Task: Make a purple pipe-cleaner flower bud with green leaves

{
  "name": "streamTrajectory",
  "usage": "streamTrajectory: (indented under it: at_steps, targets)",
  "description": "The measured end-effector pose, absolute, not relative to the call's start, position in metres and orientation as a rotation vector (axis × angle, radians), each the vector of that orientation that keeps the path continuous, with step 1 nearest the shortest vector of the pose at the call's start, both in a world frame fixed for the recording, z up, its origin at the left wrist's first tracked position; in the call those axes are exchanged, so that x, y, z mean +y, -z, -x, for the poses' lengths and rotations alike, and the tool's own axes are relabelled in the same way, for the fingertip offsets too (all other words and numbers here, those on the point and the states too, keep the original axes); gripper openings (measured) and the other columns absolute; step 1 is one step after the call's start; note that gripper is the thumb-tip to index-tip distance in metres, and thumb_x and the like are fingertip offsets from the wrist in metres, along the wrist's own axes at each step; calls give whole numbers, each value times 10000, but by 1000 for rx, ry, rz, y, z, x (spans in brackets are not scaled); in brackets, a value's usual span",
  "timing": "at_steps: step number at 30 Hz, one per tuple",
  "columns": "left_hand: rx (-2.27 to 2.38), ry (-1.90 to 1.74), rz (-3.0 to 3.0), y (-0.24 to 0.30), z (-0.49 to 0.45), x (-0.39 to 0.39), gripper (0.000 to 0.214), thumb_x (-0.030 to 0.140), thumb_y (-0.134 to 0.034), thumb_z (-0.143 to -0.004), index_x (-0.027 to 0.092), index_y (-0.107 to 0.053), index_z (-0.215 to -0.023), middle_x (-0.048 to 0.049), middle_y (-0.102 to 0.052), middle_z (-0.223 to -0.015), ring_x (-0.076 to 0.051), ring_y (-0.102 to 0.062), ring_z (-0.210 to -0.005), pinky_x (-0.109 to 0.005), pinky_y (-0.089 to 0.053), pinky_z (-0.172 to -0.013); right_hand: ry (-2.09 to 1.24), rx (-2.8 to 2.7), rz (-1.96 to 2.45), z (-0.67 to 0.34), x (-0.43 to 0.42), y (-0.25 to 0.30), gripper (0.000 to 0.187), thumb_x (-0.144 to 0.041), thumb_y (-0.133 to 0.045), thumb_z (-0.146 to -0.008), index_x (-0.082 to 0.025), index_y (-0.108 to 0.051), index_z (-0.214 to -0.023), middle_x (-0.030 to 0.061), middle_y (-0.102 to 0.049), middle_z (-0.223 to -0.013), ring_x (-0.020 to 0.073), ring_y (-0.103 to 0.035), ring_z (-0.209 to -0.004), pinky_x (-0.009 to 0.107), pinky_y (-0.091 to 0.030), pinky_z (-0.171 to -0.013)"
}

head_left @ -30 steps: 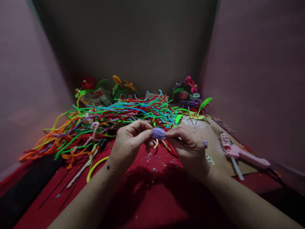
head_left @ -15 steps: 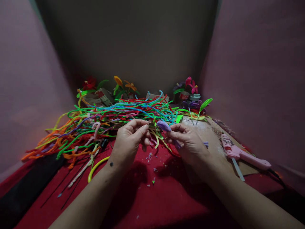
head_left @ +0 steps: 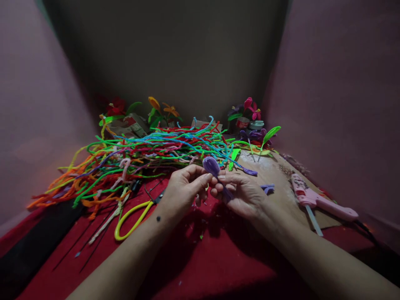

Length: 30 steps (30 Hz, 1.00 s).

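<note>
Both of my hands meet over the red cloth [head_left: 200,258] and pinch a purple pipe-cleaner petal [head_left: 211,165] that stands up between the fingertips. My left hand [head_left: 184,189] grips it from the left with thumb and forefinger closed on its lower part. My right hand [head_left: 242,192] holds its stem from the right, fingers curled. Just behind the hands lies a big heap of coloured pipe cleaners [head_left: 140,154].
Yellow-handled scissors [head_left: 137,214] lie left of my left hand. A pink glue gun [head_left: 315,200] rests on a cardboard sheet [head_left: 278,175] at the right, with loose purple pieces [head_left: 267,188] near it. Finished pipe-cleaner flowers [head_left: 250,110] and small tins stand at the back.
The hands parted briefly with the petal in my right hand, then came together again. The petal now stands upright and the scissors show beside my left hand.
</note>
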State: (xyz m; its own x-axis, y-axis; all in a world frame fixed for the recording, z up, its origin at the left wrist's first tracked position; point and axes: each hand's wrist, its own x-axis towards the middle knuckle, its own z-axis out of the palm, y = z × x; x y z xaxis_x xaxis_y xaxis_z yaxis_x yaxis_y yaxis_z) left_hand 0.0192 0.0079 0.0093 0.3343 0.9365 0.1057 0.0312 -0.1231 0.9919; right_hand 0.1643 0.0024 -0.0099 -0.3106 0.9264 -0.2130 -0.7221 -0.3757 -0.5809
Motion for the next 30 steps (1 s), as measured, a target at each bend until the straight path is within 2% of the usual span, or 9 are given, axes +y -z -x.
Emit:
streamTrajectory:
  at_steps: [3, 8, 12, 17, 21, 25, 30]
  targets:
    - [950, -1008, -1476, -7, -20, 8, 177, 289, -557, -785, 119, -560, -733, 14, -567, -563, -71, -479, -426, -180, -394, -381, -1862, -497, 621, -166, 3, 17, 180, 8, -567, -624, -100, -584, -767, 32, -611, -633, 108, -575, -566, 235, -504, -597]
    - [1000, -1003, -1499, -5, -19, 10, 175, 279, -562, -773, 105, -582, -785, 29, -527, -535, -61, -443, -409, -182, -381, -392, -1826, -602, 659, -166, 3, 25, 172, -77, -618, -705, -140, -579, -860, 35, -646, -684, 145, -613, -583, 361, -524, -666]
    - [1018, -1017, -1480, -5, -21, 10, 184, 273, -576, -761, 98, -597, -813, 13, -557, -590, -54, -442, -425, -178, -375, -408, -1792, -616, 681, -163, 0, 21, 239, -26, -622, -674, -123, -588, -890, 29, -635, -703, 133, -620, -599, 315, -524, -675]
    - [1035, -985, -1373, 1, -25, 8, 208, 286, -608, -743, 107, -636, -846, 11, -563, -594, -45, -440, -427, -154, -353, -396, -1725, -567, 707, -159, 0, 21, 265, 38, -599, -621, -125, -561, -828, 16, -626, -683, 120, -625, -593, 260, -528, -642]
    - [941, -945, -1168, 11, -25, 11, 212, 275, -675, -696, 111, -656, -829, 4, -574, -603, -33, -469, -443, -127, -361, -412, -1723, -572, 763, -159, 0, 26, 218, -4, -627, -627, -148, -506, -737, 8, -613, -599, 138, -629, -552, 273, -525, -600]
    - [821, -879, -969, 13, -21, 16, 226, 206, -706, -667, 104, -665, -864, -33, -622, -689, -59, -557, -511, -163, -463, -499, -1821, -613, 695, -160, -1, 27, 189, -42, -652, -642, -145, -507, -709, 7, -603, -578, 144, -624, -548, 303, -527, -623]
    - [780, -819, -912, 10, -18, 19, 154, 165, -667, -711, 89, -655, -845, -15, -584, -612, -45, -518, -434, -149, -438, -419, -1937, -643, 593, -159, 0, 31, 136, -53, -640, -678, -128, -549, -745, -4, -594, -603, 123, -608, -539, 374, -541, -722]
